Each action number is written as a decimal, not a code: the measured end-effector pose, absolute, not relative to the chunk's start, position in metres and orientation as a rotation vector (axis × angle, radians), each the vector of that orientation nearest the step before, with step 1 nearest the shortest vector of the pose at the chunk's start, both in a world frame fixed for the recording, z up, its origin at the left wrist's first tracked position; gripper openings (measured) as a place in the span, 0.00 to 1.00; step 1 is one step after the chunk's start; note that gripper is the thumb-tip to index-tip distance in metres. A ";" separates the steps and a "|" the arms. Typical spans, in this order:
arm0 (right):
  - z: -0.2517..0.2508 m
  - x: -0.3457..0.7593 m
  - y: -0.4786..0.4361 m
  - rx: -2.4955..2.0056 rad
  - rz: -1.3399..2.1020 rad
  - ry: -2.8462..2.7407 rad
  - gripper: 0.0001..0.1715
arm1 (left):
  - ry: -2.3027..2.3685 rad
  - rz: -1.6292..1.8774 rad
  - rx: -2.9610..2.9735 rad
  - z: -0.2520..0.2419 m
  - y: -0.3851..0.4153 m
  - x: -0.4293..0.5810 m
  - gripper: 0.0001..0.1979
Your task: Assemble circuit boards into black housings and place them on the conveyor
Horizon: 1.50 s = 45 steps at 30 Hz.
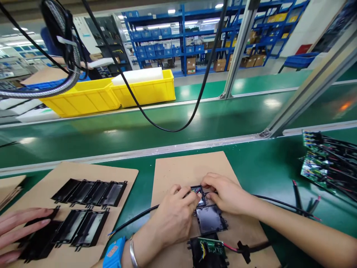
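My left hand and my right hand meet over a small black housing with a circuit board inside, on a brown board. Both hands pinch at it with curled fingers. A second black housing with a flat cover lies just below it. Nearer me sits a third housing showing a green circuit board and coloured wires. A black cable runs off to the right under my right forearm.
Another person's hand rests on black plastic covers laid in rows on a brown board at left. A stack of green circuit boards lies at right. Yellow bins stand beyond the green conveyor. A black cable hangs overhead.
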State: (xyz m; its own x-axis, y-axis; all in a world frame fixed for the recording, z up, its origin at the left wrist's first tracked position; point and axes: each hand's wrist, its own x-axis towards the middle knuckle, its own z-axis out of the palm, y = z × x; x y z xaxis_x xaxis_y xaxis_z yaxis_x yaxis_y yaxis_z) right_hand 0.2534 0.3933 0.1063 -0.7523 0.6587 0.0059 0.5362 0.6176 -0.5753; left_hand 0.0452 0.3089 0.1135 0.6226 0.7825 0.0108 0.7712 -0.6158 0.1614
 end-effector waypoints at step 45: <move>0.115 0.278 0.363 -1.248 0.737 -2.740 0.08 | 2.275 -0.142 1.734 0.147 0.515 -0.055 0.15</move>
State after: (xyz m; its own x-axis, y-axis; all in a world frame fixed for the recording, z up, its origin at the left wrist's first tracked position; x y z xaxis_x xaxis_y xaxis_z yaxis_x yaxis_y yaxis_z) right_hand 0.2778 0.3628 0.1153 -0.6752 0.7215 -0.1537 0.7013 0.5631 -0.4372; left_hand -0.0547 0.5152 0.1471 -0.2428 0.9298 -0.2766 0.9570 0.2762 0.0884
